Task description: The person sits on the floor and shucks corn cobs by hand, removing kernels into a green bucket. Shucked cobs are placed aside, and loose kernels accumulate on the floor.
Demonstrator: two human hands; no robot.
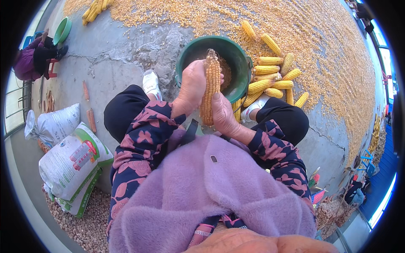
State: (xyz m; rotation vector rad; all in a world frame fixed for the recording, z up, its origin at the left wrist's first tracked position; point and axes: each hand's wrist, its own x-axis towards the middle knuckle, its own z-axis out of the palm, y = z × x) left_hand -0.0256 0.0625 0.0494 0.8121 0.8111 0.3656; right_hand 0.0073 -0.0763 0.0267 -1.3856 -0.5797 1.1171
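Observation:
An ear of dried yellow corn (211, 91) is held between my two hands above a green plastic bucket (186, 53). My left hand (193, 82) wraps the upper part of the ear from the left, with some fingertips showing on its far side. Lower down, my right hand (224, 110) grips it with the thumb laid along the kernels. At its tip the ear is brownish and ragged. Inside the bucket lies some loose brownish material, partly hidden by the hands. The bucket's wire handle (247, 85) hangs down on its right side.
Several corn ears (269, 69) are piled right of the bucket, by my right shoe (254, 107). Loose kernels (316, 57) cover the concrete floor beyond. Stuffed sacks (69, 161) and bare cobs (91, 120) lie to the left. A person (31, 60) sits far left near a green basin (62, 31).

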